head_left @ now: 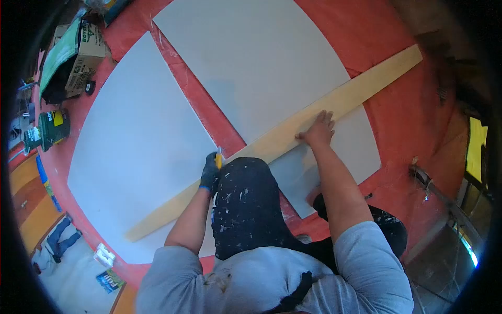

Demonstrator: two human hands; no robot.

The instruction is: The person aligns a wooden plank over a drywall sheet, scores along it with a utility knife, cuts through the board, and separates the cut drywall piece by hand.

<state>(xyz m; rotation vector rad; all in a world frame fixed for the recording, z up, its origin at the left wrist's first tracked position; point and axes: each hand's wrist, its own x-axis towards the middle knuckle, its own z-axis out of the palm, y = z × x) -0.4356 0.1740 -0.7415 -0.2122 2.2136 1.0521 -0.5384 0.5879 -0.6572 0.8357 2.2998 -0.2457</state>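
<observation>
- Left hand (210, 174) (dark-gloved) — closed round a slim yellow-handled tool (218, 159).
- Right hand (318, 131) — spread open, resting on a long, straight, tan board (366, 86).

A dark glove (210, 172) covers the left fingers (211, 158), with a blue cuff (205, 188) just behind them; the right fingers (329, 117) are bare. Well back from both, a grey short-sleeved shirt (256, 272) bears a brownish stain (219, 282) and a black strip (297, 294) on its front. Beside the left fingers, black trousers (251, 220) show pale spots and smears over the thigh.
</observation>
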